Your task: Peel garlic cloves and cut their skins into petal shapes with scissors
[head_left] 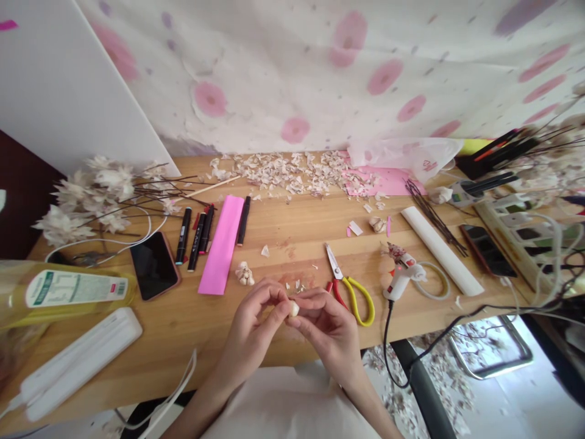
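Note:
Both hands meet just over the near edge of the wooden table. My left hand and my right hand pinch a small white piece between their fingertips; it looks like a garlic clove or a bit of its skin. A little cluster of similar white pieces lies just beyond my left hand. Scissors with yellow and red handles lie shut beside my right hand. A white glue gun rests to the right of them, its cord hanging over the table edge.
A pink folded strip, several markers and a dark phone lie at left, by white dried flowers. White shavings litter the back. A white roll, a second phone and a power strip sit at right.

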The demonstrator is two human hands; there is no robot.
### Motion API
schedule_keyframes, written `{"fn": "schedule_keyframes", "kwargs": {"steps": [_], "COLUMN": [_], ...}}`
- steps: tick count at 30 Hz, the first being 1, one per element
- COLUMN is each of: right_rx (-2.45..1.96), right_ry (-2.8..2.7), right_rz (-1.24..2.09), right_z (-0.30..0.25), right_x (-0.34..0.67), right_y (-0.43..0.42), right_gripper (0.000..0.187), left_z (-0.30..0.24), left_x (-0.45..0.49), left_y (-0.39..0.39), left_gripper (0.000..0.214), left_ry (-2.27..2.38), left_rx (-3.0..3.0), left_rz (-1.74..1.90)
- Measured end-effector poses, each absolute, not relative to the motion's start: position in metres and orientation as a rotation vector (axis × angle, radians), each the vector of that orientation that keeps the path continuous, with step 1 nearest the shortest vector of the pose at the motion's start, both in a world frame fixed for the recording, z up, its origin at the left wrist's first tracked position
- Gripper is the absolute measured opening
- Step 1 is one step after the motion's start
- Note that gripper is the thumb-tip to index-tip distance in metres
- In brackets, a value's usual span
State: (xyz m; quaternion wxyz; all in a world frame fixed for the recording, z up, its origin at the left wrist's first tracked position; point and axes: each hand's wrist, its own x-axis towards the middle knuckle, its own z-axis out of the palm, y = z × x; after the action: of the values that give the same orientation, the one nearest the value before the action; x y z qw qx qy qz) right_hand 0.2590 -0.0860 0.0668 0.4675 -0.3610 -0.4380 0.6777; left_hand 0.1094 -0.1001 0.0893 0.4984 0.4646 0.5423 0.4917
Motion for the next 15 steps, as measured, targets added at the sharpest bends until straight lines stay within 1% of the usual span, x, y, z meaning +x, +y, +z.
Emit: {"fn": "schedule_keyframes", "kwargs": {"steps": [5,9,15], "right_rx": [-0.861,-0.836,-0.868], "right_ry": [-1.002,-0.964,-0.983], "right_rz": [1.718,1.760,1.713], "right_z": [0.0696,0.0737,0.0708], "right_x": [0.2586,0.2588,0.2593], "right_y": [-0.0859,-0.0855,-0.0860], "right_gripper": [0.017,0.015,0.015], "left_z": [0.0877,0.0859,0.0887], "left_x": [0.1123,0.1138,0.1161], "left_y": [-0.1011,-0.1058,-0.1090], "left_gripper": [0.034,0.031,0.020], "left_ry": [1.260,1.276,1.348], "left_rx": [0.942,0.830,1.132], "left_rz": [1.188,1.207,1.198]}}
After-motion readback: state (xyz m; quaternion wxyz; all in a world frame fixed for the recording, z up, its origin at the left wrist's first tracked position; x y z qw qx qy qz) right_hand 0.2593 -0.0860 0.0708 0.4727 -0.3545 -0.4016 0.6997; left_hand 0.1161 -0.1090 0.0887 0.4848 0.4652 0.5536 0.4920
